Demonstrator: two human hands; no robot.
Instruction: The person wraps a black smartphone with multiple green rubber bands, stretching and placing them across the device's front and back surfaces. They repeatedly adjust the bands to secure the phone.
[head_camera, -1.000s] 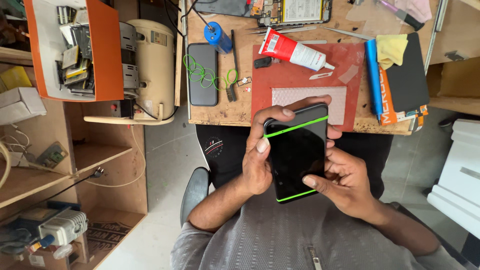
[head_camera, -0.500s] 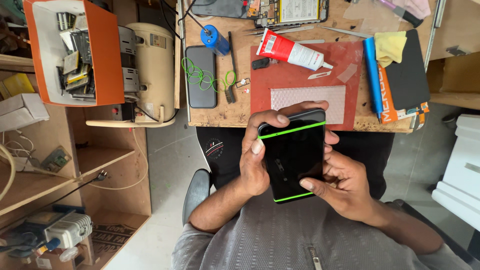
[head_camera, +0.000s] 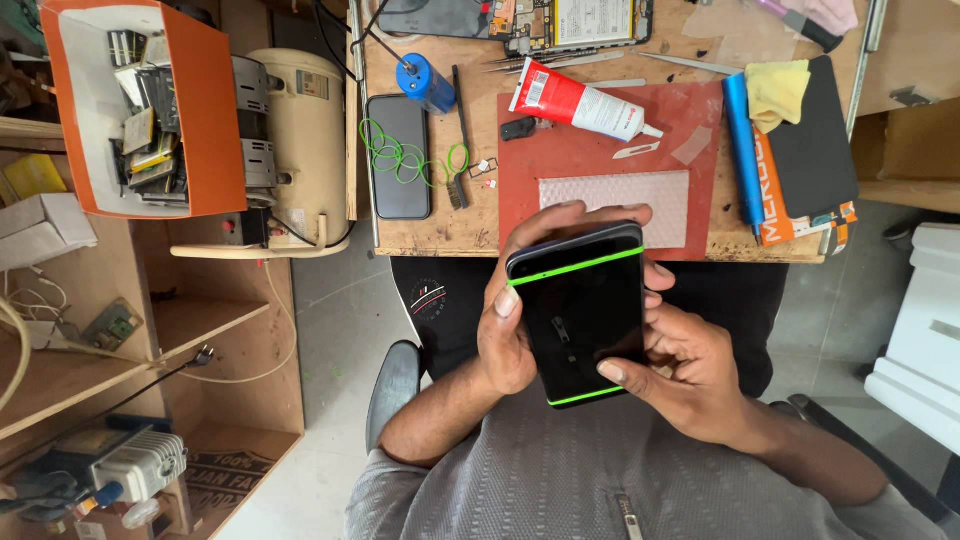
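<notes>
At the 10 o'clock corner an orange bin (head_camera: 205, 120) holds loose parts, with a cream cylindrical machine (head_camera: 305, 140) just beside it toward 3 o'clock. On the wooden bench (head_camera: 440, 235), a dark phone (head_camera: 398, 155) lies flat beside a scatter of green rubber bands (head_camera: 410, 160); a blue cylinder (head_camera: 427, 82) stands at the phone's 1 o'clock. Further right, a red work mat (head_camera: 610, 150) carries a red-and-white tube (head_camera: 580, 103) and a textured grey pad (head_camera: 615, 195). Below the bench edge, at frame centre, the person holds a black smartphone (head_camera: 580, 310) above the lap, two green bands crossing its top and bottom ends. The left hand (head_camera: 510, 320) grips the smartphone's left edge, thumb lying on the front face near the upper band, fingers curled over the top edge. The right hand (head_camera: 690, 370) supports the right side from 4 o'clock, thumb tip pressed on the lower right of the glass near the lower band. At the bench's 3 o'clock end lie a blue pen-like tool (head_camera: 740, 150), a yellow cloth (head_camera: 778, 92) and a black pad (head_camera: 812, 140).
</notes>
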